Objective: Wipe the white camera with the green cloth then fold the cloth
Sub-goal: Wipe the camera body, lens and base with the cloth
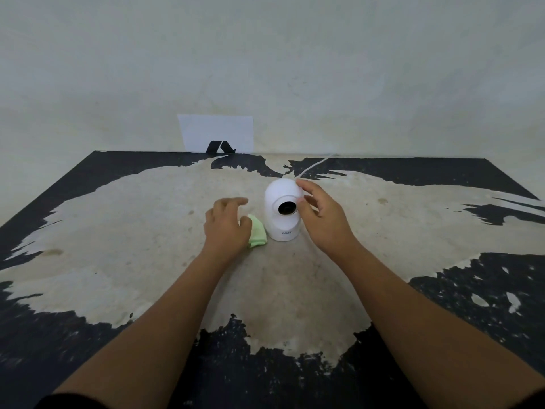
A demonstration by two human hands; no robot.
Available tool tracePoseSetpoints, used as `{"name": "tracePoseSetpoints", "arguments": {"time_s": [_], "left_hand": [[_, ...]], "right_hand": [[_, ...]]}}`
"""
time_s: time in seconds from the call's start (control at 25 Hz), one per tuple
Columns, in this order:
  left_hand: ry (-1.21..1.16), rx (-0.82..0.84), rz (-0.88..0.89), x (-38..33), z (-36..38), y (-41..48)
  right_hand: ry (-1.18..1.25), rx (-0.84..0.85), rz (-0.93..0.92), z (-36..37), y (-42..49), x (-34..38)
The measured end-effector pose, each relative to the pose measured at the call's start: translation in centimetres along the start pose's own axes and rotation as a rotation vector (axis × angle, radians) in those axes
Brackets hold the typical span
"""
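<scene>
A white dome camera (281, 212) stands upright in the middle of the table, its dark lens facing me. The green cloth (257, 234) lies bunched on the table just left of the camera's base, touching it. My left hand (227, 224) rests over the cloth's left part, fingers spread and slightly curled; whether it grips the cloth is hidden. My right hand (320, 214) is at the camera's right side, fingers apart, fingertips at the top and side of the dome.
The table (118, 225) has a worn black surface with a large pale patch. A thin white cable (312, 166) runs from the camera back to the wall. A white sheet with a black logo (216, 134) leans against the wall.
</scene>
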State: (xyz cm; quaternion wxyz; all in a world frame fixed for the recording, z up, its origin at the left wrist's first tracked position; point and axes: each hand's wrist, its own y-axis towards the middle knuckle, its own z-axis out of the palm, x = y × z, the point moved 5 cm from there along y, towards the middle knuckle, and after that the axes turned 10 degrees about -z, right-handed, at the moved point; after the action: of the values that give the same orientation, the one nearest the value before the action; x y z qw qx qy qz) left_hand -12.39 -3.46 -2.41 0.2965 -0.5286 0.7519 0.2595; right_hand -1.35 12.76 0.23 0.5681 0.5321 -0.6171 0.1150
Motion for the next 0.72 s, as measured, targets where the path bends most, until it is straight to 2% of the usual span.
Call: {"name": "tracePoseSetpoints", "arguments": {"time_s": [0.12, 0.24, 0.36, 0.44, 0.56, 0.6, 0.72], "left_hand": [[0.376, 0.232, -0.015, 0.9, 1.2, -0.2], [0.336, 0.296, 0.029, 0.3, 1.2, -0.6], [0.489, 0.277, 0.113, 0.5, 1.6, -0.7], [0.339, 0.157, 0.144, 0.1, 1.0, -0.8], [-0.234, -0.117, -0.042, -1.3, -2.0, -1.8], [-0.356, -0.179, -0.080, -2.1, -2.7, -2.0], [-0.462, -0.175, -0.008, -5.1, -2.5, -2.3]], "right_hand": [[0.005, -0.016, 0.005, 0.1, -0.1, 0.3], [-0.019, -0.014, 0.015, 0.2, -0.1, 0.5], [-0.041, -0.001, 0.022, 0.2, 0.1, 0.5], [-0.053, 0.012, 0.010, 0.2, 0.1, 0.5], [-0.038, 0.028, 0.046, 0.3, 0.1, 0.4], [-0.031, 0.031, 0.054, 0.3, 0.1, 0.4], [-0.018, 0.032, 0.058, 0.3, 0.0, 0.4]]}}
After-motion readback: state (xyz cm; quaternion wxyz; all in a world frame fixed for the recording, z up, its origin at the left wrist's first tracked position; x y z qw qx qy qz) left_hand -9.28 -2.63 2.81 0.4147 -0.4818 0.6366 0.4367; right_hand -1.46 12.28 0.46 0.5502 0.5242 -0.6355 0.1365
